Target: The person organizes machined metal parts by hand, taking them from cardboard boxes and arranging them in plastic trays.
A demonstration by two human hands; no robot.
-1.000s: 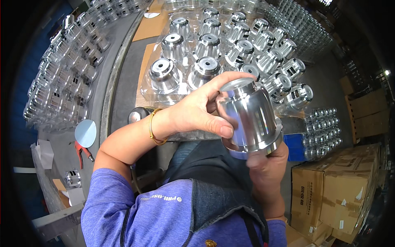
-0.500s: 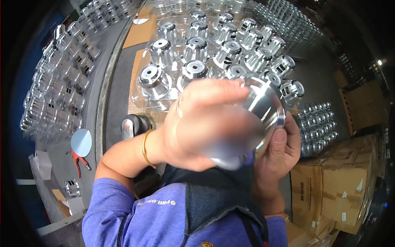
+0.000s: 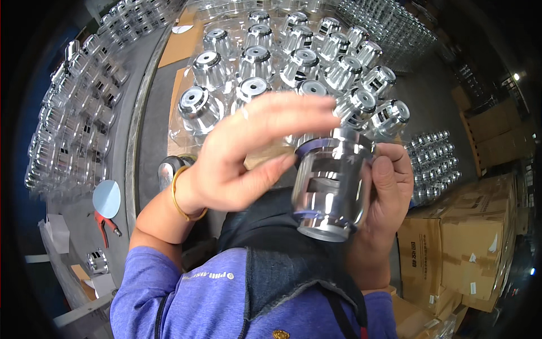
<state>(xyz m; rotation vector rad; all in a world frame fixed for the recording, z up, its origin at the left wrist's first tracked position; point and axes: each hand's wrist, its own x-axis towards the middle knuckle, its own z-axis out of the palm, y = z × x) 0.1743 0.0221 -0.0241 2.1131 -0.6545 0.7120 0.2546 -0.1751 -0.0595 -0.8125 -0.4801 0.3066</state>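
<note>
A shiny chromed metal cylinder-shaped housing (image 3: 332, 189) with flared ends and dark slots in its side stands out in front of my body, slightly tilted. My right hand (image 3: 390, 189) grips it from the right, thumb along its side. To its left, my left hand (image 3: 251, 150) has its fingers stretched out and thumb apart. Those fingers reach over toward the housing's upper end; whether they touch it I cannot tell. Just beyond are rows of similar metal housings (image 3: 201, 110) standing in a clear plastic tray (image 3: 175, 127).
At the left, stacked trays of housings (image 3: 73, 124) stand beside a red-handled air gun (image 3: 104, 226), a pale blue disc (image 3: 106, 199) and a single housing (image 3: 97, 260). Cardboard boxes (image 3: 451, 254) are piled at the right. More housings (image 3: 435, 164) stand behind them.
My left hand has drawn back to the left off the housing, its fingers straightening. The housing has turned, so its slotted side now shows. My right hand keeps its hold.
</note>
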